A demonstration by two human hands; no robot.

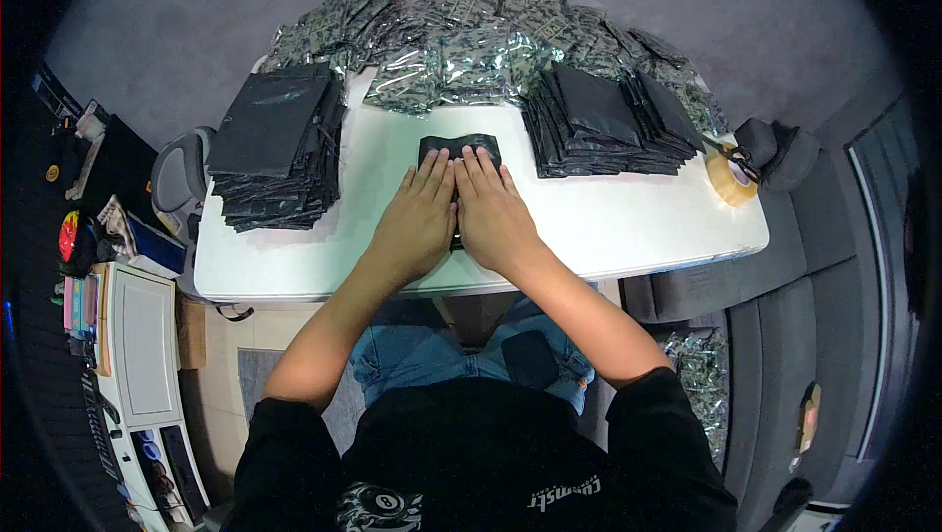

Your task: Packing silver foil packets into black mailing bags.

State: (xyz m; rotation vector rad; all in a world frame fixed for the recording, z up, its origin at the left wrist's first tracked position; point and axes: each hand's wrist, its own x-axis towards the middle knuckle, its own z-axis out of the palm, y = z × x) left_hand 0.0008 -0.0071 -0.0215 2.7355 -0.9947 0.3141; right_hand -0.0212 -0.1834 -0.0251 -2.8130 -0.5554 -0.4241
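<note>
A black plastic packet (459,142) lies flat on the white table (589,215), near its front edge. My left hand (419,219) and my right hand (494,212) rest side by side on it, palms down with fingers pointing away from me, and cover most of it. Neither hand is closed around anything. A tall stack of black plastic packets (268,120) stands to the left, and a second stack of black packets (596,112) is to the right. Clear-wrapped camouflage-patterned packets (475,61) lie heaped along the far side of the table.
A roll of tape (731,180) with black-handled scissors (738,156) beside it is at the table's right end. A grey sofa (773,318) stands on the right, with more clear-wrapped packets (699,377) low beside it. On the left are a grey chair (179,171) and a white cabinet (147,344).
</note>
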